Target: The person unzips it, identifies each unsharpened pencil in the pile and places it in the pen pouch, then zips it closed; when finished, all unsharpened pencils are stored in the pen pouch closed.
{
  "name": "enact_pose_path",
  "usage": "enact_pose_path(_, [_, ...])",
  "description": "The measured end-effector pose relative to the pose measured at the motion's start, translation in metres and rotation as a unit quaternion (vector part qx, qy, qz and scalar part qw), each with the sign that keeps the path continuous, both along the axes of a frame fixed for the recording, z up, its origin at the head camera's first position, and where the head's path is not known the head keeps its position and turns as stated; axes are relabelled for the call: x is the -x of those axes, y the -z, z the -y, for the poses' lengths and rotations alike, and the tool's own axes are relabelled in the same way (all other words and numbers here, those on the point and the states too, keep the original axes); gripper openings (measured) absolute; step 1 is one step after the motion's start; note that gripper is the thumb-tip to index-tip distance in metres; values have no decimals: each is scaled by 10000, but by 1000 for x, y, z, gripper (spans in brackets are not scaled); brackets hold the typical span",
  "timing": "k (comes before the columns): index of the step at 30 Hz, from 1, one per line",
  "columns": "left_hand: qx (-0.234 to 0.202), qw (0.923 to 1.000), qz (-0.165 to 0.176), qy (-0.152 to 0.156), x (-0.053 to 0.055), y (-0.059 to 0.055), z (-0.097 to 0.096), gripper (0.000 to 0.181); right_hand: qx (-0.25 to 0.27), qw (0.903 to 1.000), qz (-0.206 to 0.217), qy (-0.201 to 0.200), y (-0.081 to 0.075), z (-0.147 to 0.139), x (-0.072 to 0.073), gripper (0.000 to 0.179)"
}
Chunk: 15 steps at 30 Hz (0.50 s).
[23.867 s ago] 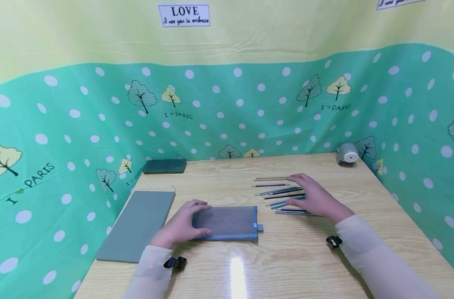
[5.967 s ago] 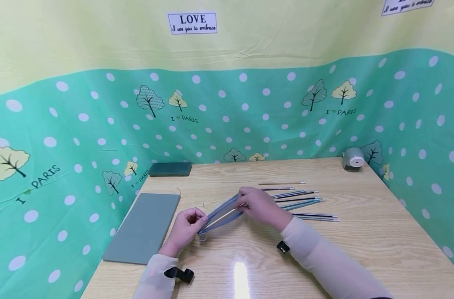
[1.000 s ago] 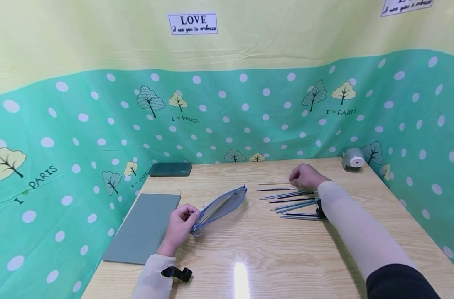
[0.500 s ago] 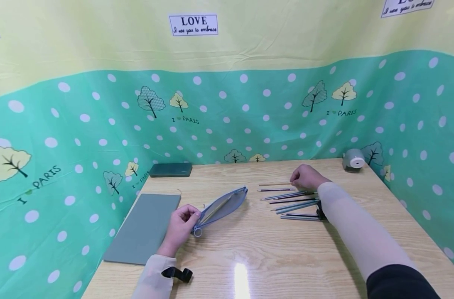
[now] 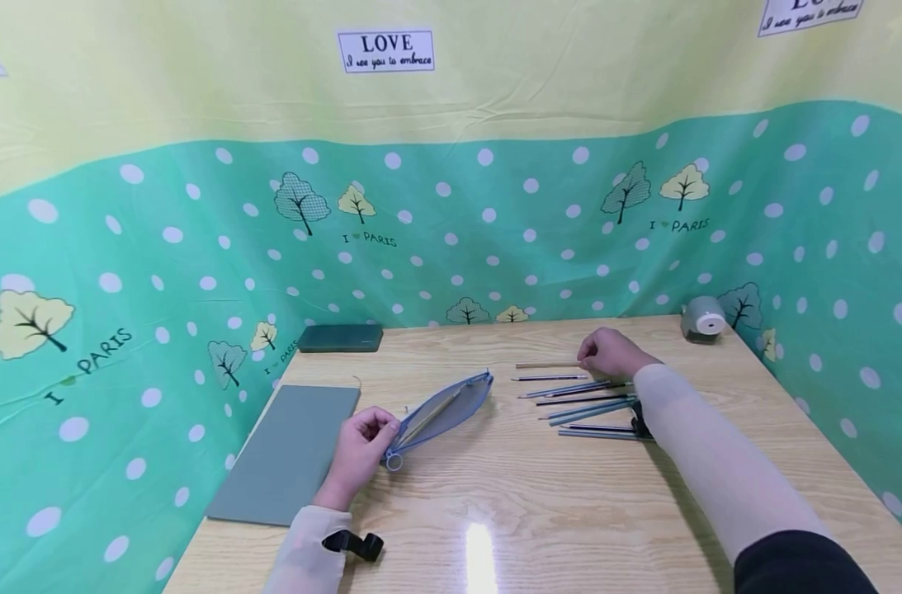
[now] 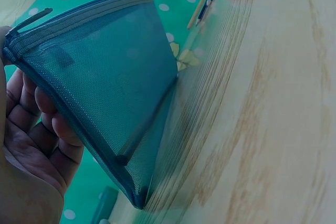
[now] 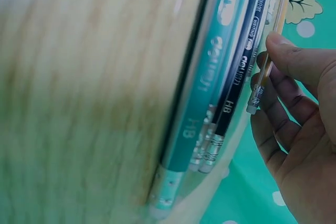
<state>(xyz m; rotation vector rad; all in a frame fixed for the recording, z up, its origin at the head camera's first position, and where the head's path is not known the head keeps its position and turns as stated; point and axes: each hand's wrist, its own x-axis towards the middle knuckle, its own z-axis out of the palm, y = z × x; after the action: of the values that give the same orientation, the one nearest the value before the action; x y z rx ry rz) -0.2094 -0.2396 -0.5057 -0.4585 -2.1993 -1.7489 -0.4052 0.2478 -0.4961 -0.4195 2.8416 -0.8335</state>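
Observation:
My left hand point(image 5: 360, 450) pinches one end of a blue mesh zip pouch point(image 5: 451, 418), which stands on edge with its zip side gaping at the top. Inside lies a pencil point(image 5: 423, 422); through the mesh of the pouch point(image 6: 100, 72) in the left wrist view, it shows as a dark slanted pencil point(image 6: 144, 129). At the back of the table, my right hand point(image 5: 612, 352) pinches a wood-coloured pencil point(image 5: 547, 365) near its eraser end. The right wrist view shows thumb and fingertips of that hand point(image 7: 302, 98) on either side of the pencil.
Several blue and black pencils point(image 5: 587, 410) lie in a loose row under and in front of the right forearm. A grey flat board point(image 5: 287, 454) lies left of the pouch, a dark green case point(image 5: 339, 338) behind it. A sharpener point(image 5: 703, 320) stands back right.
The pouch, flat on the table at first, is now held up and gaping with a pencil inside. The right hand has gone from the pouch to the back pencil; little differs over the last second.

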Motion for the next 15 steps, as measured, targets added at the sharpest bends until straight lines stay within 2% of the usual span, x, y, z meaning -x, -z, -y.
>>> enact_pose_path(5, [-7, 10000, -37, 8, 1, 1, 0, 7, 124, 9999, -60, -12, -7, 3, -6, 7])
enact_pose_path(10, [12, 10000, -39, -14, 0, 1, 0, 8, 172, 9994, -308, -66, -15, 7, -12, 11])
enact_pose_path(15, [4, 10000, -61, -14, 0, 2, 0, 8, 214, 9984, -519, -108, -29, 12, -24, 12])
